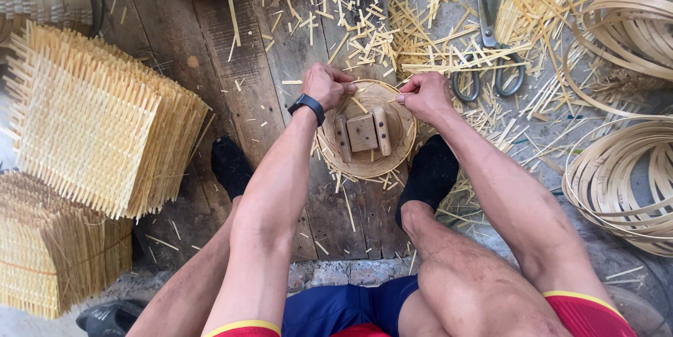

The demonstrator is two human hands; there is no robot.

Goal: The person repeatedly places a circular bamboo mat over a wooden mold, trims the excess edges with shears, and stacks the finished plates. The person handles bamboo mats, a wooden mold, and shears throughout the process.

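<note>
A small round woven bamboo basket (366, 162) is held on the wooden floor (231, 63) between two black-socked feet. Its far rim is pinched by the left hand (327, 86) (a black wristband is worn) and the right hand (423, 96), both grips clenched. A wooden block mould (362, 132) sits inside. Scissors (491, 49) lie near, among bamboo offcuts (434, 21).

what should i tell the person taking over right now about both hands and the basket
Left hand pinches the far rim of the small woven basket; right hand grips the rim opposite. The basket sits on the wooden boards between both feet, with a wooden block form pressed inside. Rim strips still stick out untrimmed. Scissors lie just beyond the right hand; woven mats are stacked left, bamboo hoops right.
</note>
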